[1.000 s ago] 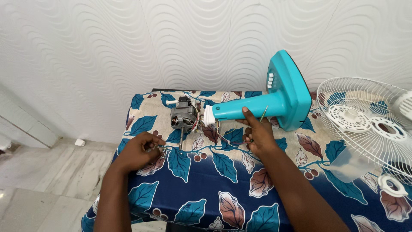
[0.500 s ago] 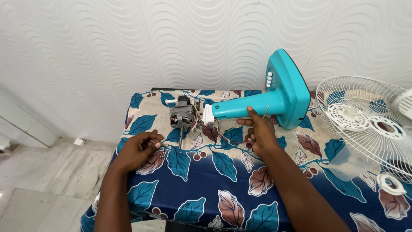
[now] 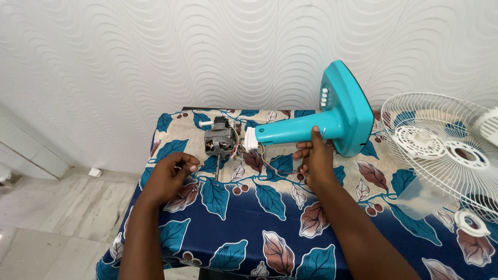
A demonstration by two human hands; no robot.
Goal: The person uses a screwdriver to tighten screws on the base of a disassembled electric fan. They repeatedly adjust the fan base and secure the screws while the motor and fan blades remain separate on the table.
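**Steadying the fan stand while handling the motor leads**

Your right hand (image 3: 315, 158) rests against the neck of the turquoise fan stand (image 3: 332, 122), which lies on its side near the far edge of the table (image 3: 270, 243). The fingers are curled round the neck from below with the thumb up on its near side; keep that hold firm but light, so the stand cannot roll on the cloth. The white collar at the neck's end points toward the motor (image 3: 219, 140), which sits near the far left corner with its shaft pointing toward you.

Your left hand (image 3: 171, 173) lies just beside the motor shaft, fingertips pressed together on something thin (whether it is a wire end or a small part cannot be told). Thin coloured wires (image 3: 262, 158) run between the motor and the collar. Judged from their slack, avoid pulling the two parts away from each other; move the stand and motor together if you must shift either.

The white wire guard (image 3: 441, 150) lies at the right edge, well apart from both hands, with a white ring (image 3: 472, 223) nearer you.

Packages, labels, signs: none visible. The stand's base carries only a row of white push buttons (image 3: 324, 97), facing left.
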